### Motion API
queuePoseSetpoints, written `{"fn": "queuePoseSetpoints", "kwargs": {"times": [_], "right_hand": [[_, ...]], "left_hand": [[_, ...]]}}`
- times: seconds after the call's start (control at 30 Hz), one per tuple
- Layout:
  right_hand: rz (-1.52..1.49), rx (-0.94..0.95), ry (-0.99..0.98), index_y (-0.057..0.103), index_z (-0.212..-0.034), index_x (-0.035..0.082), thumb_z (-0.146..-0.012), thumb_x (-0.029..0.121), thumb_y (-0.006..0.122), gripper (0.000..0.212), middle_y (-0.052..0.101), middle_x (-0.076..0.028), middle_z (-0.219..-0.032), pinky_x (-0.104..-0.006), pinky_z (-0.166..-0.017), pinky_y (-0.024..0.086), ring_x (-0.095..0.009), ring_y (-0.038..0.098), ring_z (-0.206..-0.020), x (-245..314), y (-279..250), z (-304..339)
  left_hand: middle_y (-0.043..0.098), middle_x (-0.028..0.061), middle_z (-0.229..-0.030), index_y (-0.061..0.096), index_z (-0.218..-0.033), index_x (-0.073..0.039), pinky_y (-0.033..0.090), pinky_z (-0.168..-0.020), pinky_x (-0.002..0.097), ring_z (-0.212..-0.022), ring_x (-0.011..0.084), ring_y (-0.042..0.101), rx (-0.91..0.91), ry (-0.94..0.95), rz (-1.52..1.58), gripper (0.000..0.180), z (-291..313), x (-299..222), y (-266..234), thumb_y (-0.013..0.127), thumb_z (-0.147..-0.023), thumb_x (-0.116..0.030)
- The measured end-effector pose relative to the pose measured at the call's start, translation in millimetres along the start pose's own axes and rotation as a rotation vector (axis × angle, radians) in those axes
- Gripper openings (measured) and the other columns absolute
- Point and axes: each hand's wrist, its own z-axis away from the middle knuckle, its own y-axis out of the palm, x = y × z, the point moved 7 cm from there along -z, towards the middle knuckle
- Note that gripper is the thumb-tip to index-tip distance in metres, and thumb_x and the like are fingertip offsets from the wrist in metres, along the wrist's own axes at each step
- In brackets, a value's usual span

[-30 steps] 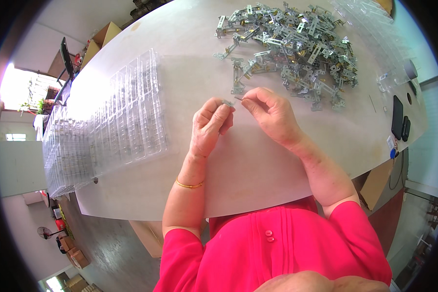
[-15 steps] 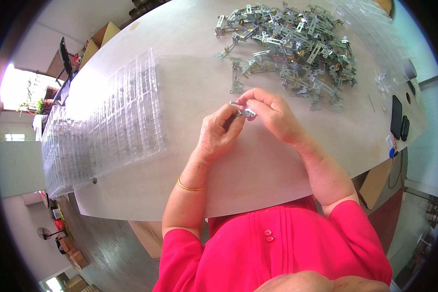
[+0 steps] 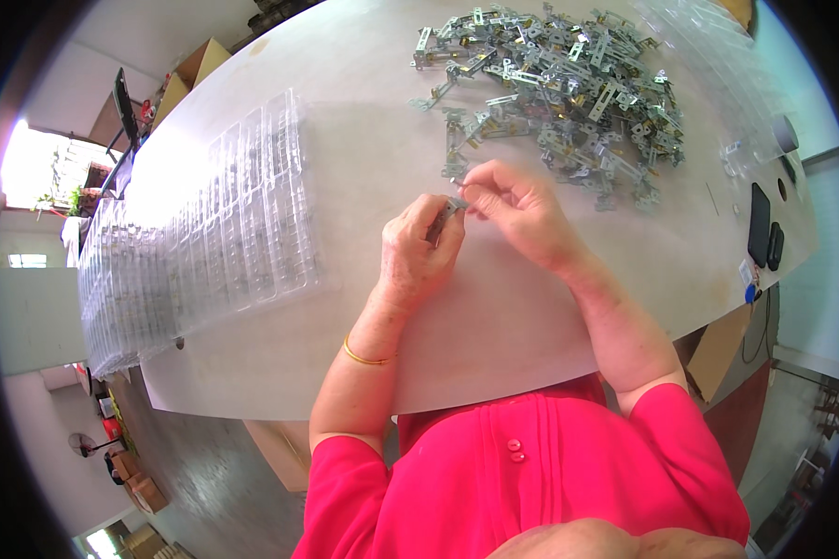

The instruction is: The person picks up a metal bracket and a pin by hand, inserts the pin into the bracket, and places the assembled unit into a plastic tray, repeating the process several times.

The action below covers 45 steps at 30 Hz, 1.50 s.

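Observation:
Over the middle of the table my two hands meet, fingertips close together. My left hand [image 3: 418, 244] is closed around a small metal bracket [image 3: 446, 216], pinched between thumb and fingers, most of it hidden by them. Beside it, my right hand [image 3: 522, 212] has its thumb and forefinger bent together at the bracket's upper end; a short bit of metal shows at those fingertips, too small and blurred to name. Beyond my hands lies a big heap of silvery metal brackets [image 3: 569, 88] with brassy parts, tangled together.
To the left, clear plastic compartment trays [image 3: 252, 196] lie on the pale table [image 3: 280, 373], with a tall stack [image 3: 126, 289] near its edge. More clear plastic trays [image 3: 708, 65] are at the far right. A black phone [image 3: 760, 224] and a thin rod [image 3: 711, 198] lie on the right.
The bracket's end has tilted in my left hand. My right fingers have shifted slightly left and upward, curling more. The heap and trays stay put.

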Motion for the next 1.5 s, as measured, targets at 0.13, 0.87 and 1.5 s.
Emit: {"fn": "queuePoseSetpoints", "kwargs": {"times": [0.13, 0.87, 1.5], "right_hand": [[0.015, 0.008, 0.016, 0.066, -0.101, 0.004, -0.101, 0.011, 0.062, 0.008, 0.065, 0.003, -0.084, -0.0237, -0.072, 0.053, -0.006, 0.059, -0.075, 5, 3, 2], [0.321, -0.243, -0.265, 0.067, -0.101, 0.006, -0.096, 0.009, 0.067, 0.006, 0.067, -0.003, -0.084, -0.0307, -0.063, 0.05, -0.013, 0.063, -0.072, 32, -15, 9], [0.56, -0.265, -0.414, 0.063, -0.096, 0.006, -0.091, 0.004, 0.065, 0.006, 0.064, -0.014, -0.074, -0.0427, -0.057, 0.047, -0.036, 0.063, -0.065, 47, -1, 17]], "left_hand": [[0.058, 0.0052, -0.071, 0.063, -0.096, -0.001, 0.043, -0.054, 0.0263, -0.058, 0.01, 0.048, 0.018, 0.091, 0.052, 0.013, -1, -9, 0, 0.071, -0.085, -0.001], [0.068, 0.0141, -0.113, 0.054, -0.133, 0.006, 0.056, -0.085, 0.0339, -0.094, 0.0199, 0.067, 0.19, -0.352, 0.905, 0.036, -2, 25, 9, 0.06, -0.099, -0.004], [0.069, 0.01, -0.106, 0.058, -0.129, -0.002, 0.057, -0.082, 0.032, -0.089, 0.0185, 0.068, -0.091, 0.087, 0.078, 0.042, -4, 3, 0, 0.066, -0.088, 0.006]]}}
